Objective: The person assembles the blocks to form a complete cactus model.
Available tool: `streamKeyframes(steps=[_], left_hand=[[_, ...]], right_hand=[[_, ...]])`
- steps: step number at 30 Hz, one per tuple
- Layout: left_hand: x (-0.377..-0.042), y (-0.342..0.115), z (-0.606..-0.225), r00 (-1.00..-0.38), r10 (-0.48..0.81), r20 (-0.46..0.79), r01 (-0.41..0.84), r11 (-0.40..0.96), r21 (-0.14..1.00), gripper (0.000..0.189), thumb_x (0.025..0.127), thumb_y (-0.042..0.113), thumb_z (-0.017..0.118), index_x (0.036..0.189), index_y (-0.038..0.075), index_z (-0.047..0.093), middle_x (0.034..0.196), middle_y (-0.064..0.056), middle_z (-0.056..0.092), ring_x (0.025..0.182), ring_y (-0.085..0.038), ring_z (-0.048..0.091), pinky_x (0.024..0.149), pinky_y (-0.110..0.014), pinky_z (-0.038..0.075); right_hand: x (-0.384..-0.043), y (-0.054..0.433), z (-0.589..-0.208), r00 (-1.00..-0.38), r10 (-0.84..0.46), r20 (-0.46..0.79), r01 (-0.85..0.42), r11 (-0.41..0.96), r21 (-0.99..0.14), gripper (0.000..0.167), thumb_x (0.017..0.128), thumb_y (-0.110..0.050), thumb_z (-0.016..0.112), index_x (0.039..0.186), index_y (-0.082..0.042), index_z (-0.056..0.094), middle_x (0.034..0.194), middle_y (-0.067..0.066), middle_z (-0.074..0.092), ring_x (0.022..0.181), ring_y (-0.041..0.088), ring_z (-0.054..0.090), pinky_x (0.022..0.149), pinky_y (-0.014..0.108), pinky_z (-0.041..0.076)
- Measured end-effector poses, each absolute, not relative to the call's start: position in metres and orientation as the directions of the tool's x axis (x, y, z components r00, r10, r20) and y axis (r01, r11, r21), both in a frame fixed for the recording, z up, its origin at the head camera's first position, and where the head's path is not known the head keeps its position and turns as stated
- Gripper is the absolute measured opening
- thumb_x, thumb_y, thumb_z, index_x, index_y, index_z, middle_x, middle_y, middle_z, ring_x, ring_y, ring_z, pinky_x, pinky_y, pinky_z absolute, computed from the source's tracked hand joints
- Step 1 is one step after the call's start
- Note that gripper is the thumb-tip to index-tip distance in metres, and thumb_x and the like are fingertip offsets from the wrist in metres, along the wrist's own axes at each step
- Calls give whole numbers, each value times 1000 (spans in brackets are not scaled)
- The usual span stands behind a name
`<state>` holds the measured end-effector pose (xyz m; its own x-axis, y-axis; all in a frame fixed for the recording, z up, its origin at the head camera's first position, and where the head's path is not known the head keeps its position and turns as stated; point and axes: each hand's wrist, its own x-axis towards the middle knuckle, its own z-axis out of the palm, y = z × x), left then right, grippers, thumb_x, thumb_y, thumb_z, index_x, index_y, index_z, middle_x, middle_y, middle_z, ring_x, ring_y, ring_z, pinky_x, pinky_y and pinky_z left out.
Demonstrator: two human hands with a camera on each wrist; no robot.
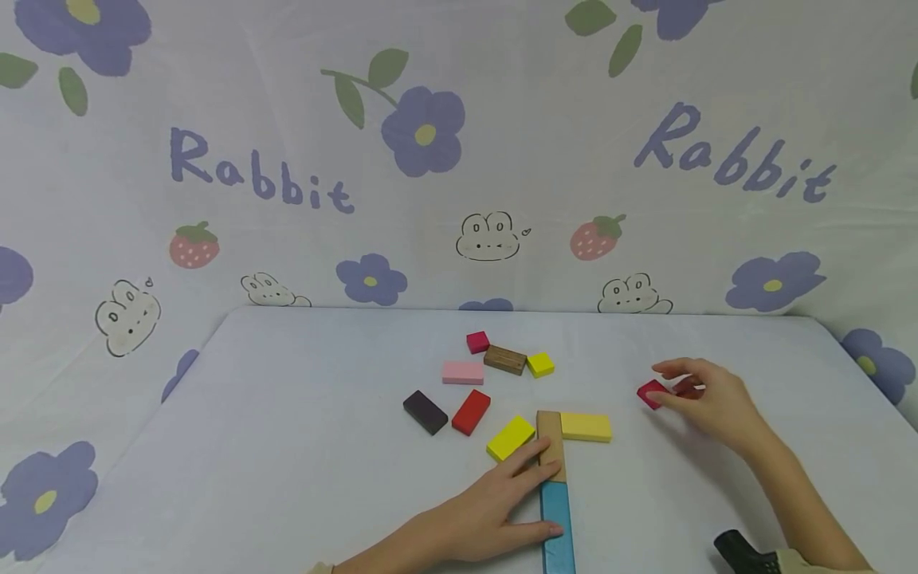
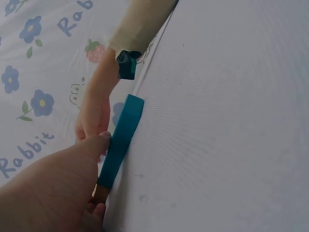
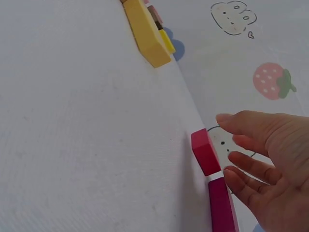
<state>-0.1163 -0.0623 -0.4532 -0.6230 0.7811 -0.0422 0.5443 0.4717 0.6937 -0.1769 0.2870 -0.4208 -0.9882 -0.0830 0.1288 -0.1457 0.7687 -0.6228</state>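
Observation:
My left hand (image 1: 488, 510) lies over a line of two long blocks. Its fingertips touch the tan block (image 1: 548, 422), and the thumb touches the blue block (image 1: 558, 510), also seen in the left wrist view (image 2: 120, 140). At the right, my right hand (image 1: 717, 402) is at a crimson block (image 1: 649, 393); the thumb overlaps it in the head view. The right wrist view shows thumb and fingers spread beside the crimson block (image 3: 205, 151), with a magenta block (image 3: 222, 205) near the fingertips. A pale yellow block (image 1: 586, 427) adjoins the tan one.
Left of the tan block lie a bright yellow block (image 1: 511, 438), a red block (image 1: 471, 412) and a black block (image 1: 425, 412). Behind them are a pink block (image 1: 462, 372), a brown block (image 1: 505, 359), a small crimson block (image 1: 477, 343) and a small yellow block (image 1: 541, 365).

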Motion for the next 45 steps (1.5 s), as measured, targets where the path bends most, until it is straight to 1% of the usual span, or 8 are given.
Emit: streamKeyframes(steps=[7, 12, 16, 18, 21, 25, 35, 45], left_hand=[[-116, -62, -452, -623, 780, -55, 537, 478, 695, 69, 106, 48, 60, 165, 19, 37, 178, 1, 13, 159, -21, 26, 122, -39, 40], [-116, -62, -451, -624, 779, -56, 538, 481, 692, 69, 106, 48, 60, 165, 19, 37, 178, 1, 13, 159, -22, 26, 122, -39, 39], [-116, -62, -451, -628, 776, -58, 535, 485, 692, 69, 106, 48, 60, 165, 19, 38, 177, 1, 14, 159, -21, 26, 122, -40, 40], [-116, -62, -451, -630, 774, -63, 530, 488, 694, 70, 106, 48, 60, 165, 19, 38, 177, 2, 14, 159, -21, 26, 122, -40, 40], [-116, -61, -451, -632, 772, -71, 522, 492, 696, 70, 106, 49, 60, 165, 20, 38, 177, 2, 14, 159, -21, 26, 121, -39, 41], [-117, -61, -451, -633, 770, -81, 515, 497, 699, 70, 106, 50, 60, 165, 21, 37, 177, 2, 13, 159, -21, 26, 121, -39, 42], [-117, -60, -451, -633, 769, -88, 511, 501, 698, 71, 105, 50, 60, 166, 21, 37, 177, 3, 14, 159, -20, 27, 121, -38, 41], [-117, -60, -452, -634, 770, -71, 513, 488, 706, 70, 106, 51, 59, 166, 21, 37, 178, 4, 12, 159, -20, 25, 121, -39, 41]], right_hand=[[-179, 286, -429, -989, -81, 123, -141, 762, -632, 49, 87, -11, 86, 128, 9, 66, 114, 26, 70, 94, 33, 68, 70, 14, 51], [-179, 281, -429, -991, -87, 98, -130, 757, -641, 48, 88, -9, 85, 129, 8, 66, 119, 28, 69, 100, 38, 68, 72, 11, 49], [-178, 277, -429, -990, -104, 92, -139, 747, -650, 46, 88, -7, 84, 129, 7, 67, 120, 27, 69, 101, 37, 68, 73, 12, 51], [-178, 275, -429, -989, -117, 94, -149, 740, -655, 45, 88, -5, 83, 129, 7, 67, 119, 27, 69, 100, 36, 69, 74, 15, 55], [-178, 273, -430, -986, -131, 98, -163, 727, -667, 43, 89, -2, 81, 128, 7, 68, 121, 28, 68, 101, 39, 71, 80, 29, 63], [-178, 272, -432, -988, -129, 86, -153, 718, -679, 43, 90, -4, 81, 129, 9, 67, 125, 31, 66, 105, 43, 72, 85, 43, 64], [-176, 267, -433, -991, -111, 73, -132, 757, -640, 41, 91, -9, 81, 126, 9, 68, 113, 26, 70, 98, 38, 71, 85, 49, 63], [-178, 264, -432, -989, -132, 71, -146, 755, -639, 41, 93, -12, 81, 128, 6, 68, 114, 25, 70, 99, 37, 69, 89, 54, 61]])
